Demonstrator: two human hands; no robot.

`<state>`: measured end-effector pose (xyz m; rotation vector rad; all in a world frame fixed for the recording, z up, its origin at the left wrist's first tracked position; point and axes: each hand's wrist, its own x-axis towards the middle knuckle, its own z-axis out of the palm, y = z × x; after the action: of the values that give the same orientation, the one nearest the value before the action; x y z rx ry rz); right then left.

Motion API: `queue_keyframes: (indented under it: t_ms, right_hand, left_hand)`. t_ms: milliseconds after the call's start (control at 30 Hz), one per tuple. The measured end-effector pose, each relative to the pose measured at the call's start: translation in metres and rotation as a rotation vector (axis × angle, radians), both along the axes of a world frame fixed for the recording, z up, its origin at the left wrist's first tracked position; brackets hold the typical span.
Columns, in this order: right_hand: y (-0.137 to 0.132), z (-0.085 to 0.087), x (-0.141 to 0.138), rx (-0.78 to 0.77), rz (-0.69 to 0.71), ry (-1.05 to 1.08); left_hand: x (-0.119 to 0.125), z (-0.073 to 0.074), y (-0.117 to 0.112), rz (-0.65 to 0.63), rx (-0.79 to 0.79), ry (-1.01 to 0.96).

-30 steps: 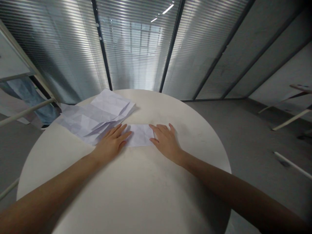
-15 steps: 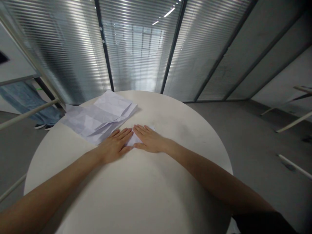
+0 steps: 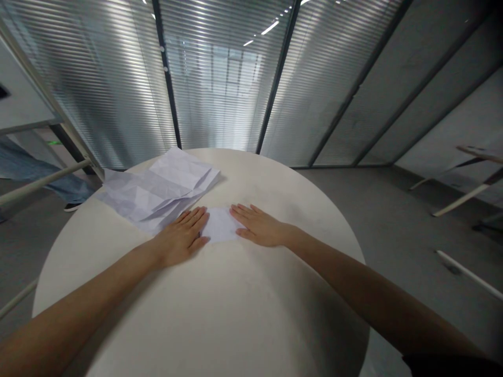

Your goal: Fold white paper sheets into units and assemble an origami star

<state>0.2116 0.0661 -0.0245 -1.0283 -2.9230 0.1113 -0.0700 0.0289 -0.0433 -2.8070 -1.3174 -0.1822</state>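
A small white piece of paper (image 3: 221,225) lies flat on the round white table (image 3: 220,303), between my two hands. My left hand (image 3: 183,235) rests palm down with its fingers stretched out, covering the paper's left edge. On the paper's right edge, my right hand (image 3: 259,226) lies flat too, its thumb a little apart from the fingers. Both hands press from above, so the paper's two sides are hidden under them.
Creased white sheets (image 3: 161,186) lie in a loose stack at the table's far left. Behind the table stands a glass wall with blinds (image 3: 220,94). A person's leg in jeans (image 3: 43,170) shows at left, beyond a pale metal frame (image 3: 47,180).
My right hand has slid to the right, away from my left hand, uncovering more of the small paper. My left hand has shifted slightly left. The person's legs at left have moved.
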Motion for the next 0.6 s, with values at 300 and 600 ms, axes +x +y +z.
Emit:
queue_keyframes:
  t_ms: [300,600]
  right_hand:
    - [-0.004,0.005,-0.064,0.105,0.077,0.087]
    - [0.003,-0.009,-0.053,0.046,0.058,0.045]
  left_hand:
    - [0.001,0.0,0.001,0.001,0.01,0.003]
    - [0.0,0.001,-0.001,-0.004,0.009,-0.032]
